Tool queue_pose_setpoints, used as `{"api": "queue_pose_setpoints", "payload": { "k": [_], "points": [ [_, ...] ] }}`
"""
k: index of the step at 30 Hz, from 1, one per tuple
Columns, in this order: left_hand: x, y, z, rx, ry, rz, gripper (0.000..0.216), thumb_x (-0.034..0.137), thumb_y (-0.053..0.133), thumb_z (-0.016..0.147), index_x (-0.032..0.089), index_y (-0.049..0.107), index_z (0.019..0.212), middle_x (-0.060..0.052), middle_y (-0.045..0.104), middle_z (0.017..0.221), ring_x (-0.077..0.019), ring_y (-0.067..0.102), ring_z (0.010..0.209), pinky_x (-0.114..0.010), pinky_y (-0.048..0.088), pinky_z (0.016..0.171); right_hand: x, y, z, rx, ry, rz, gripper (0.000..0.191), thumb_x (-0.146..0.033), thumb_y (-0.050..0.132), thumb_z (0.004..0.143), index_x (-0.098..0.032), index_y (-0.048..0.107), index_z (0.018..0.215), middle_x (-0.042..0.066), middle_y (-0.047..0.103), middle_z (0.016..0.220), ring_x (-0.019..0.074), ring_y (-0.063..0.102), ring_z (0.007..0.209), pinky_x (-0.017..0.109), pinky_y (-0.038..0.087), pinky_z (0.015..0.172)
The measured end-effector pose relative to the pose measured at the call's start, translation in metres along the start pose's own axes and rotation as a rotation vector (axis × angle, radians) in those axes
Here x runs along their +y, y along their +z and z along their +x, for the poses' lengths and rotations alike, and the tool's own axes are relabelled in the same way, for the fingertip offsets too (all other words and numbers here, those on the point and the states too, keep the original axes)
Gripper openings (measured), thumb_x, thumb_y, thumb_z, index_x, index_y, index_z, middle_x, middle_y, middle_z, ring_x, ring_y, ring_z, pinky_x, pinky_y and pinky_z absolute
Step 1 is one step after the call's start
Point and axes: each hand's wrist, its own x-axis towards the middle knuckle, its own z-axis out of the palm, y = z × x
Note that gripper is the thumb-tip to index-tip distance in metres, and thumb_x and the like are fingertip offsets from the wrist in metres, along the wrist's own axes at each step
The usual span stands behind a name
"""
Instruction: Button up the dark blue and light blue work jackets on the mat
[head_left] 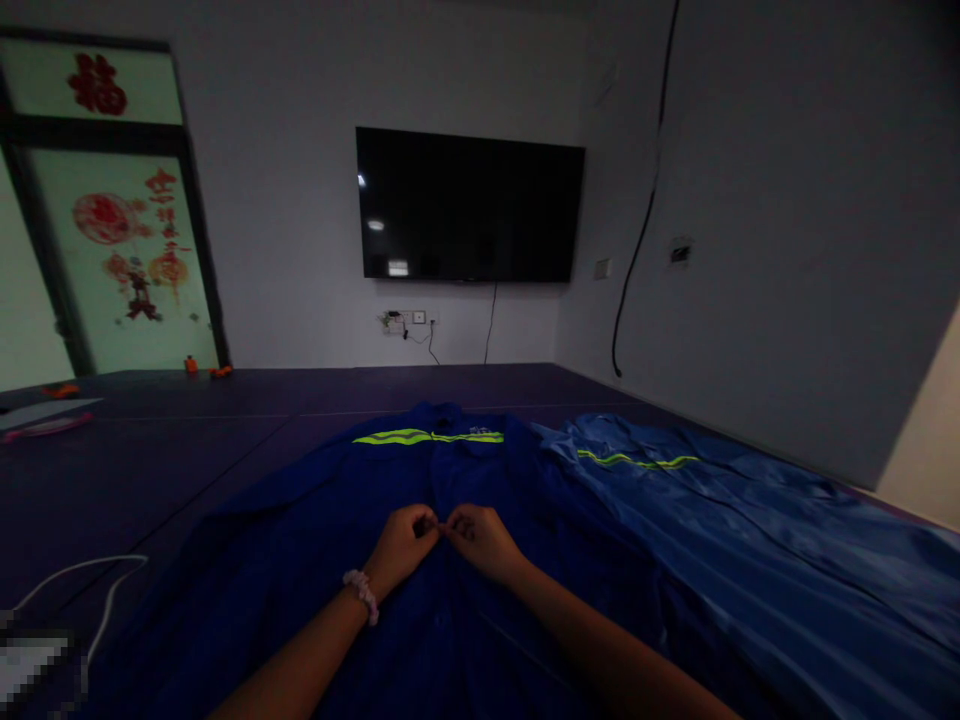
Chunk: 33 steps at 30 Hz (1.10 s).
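A dark blue work jacket [315, 540] with a yellow-green reflective stripe lies spread flat in front of me. My left hand [403, 545] and my right hand [482, 541] meet at the jacket's front placket, fingers pinched together on the fabric there. What exactly sits between the fingertips is too small and dark to make out; it may be a button. A pale beaded band circles my left wrist. A second blue garment [735, 540] with the same kind of stripe lies just to the right, overlapping the jacket's edge.
The clothes rest on a wide dark purple surface [150, 450]. A white cable [90, 580] curls at the left front. A black TV [469, 205] hangs on the far wall, with a decorated glass door [120, 240] at left.
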Motion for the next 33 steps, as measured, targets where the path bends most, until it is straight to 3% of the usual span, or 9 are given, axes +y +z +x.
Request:
{"api": "queue_pose_setpoints", "payload": {
  "k": [19, 27, 33],
  "points": [
    [0.0066, -0.0016, -0.0025, 0.0, 0.008, 0.025, 0.016, 0.028, 0.048, 0.069, 0.015, 0.058, 0.066, -0.001, 0.058, 0.065, -0.0134, 0.051, 0.063, -0.023, 0.038, 0.061, 0.0074, 0.0008, 0.0006, 0.031, 0.042, 0.016, 0.009, -0.012, 0.056, 0.063, -0.015, 0.065, 0.062, 0.002, 0.063, 0.058, 0.0106, 0.054, 0.051, 0.018, 0.036, 0.046],
    [0.001, -0.0017, -0.0005, -0.016, 0.021, 0.024, 0.014, 0.027, 0.05, 0.069, 0.015, 0.057, 0.067, -0.001, 0.058, 0.066, -0.0133, 0.052, 0.064, -0.023, 0.039, 0.063, 0.008, 0.0015, 0.0018, 0.017, 0.075, 0.037, 0.009, -0.017, 0.058, 0.066, -0.015, 0.066, 0.064, 0.002, 0.064, 0.059, 0.0113, 0.054, 0.052, 0.019, 0.037, 0.047],
    [0.0024, -0.0013, -0.0007, -0.01, -0.001, 0.025, 0.015, 0.028, 0.049, 0.069, 0.016, 0.056, 0.066, -0.001, 0.057, 0.065, -0.0129, 0.05, 0.063, -0.022, 0.038, 0.061, 0.0002, -0.0013, 0.0002, 0.005, 0.025, -0.078, 0.008, -0.018, 0.058, 0.07, -0.017, 0.065, 0.07, 0.0, 0.062, 0.06, 0.0102, 0.054, 0.054, 0.018, 0.036, 0.049]
  ]
}}
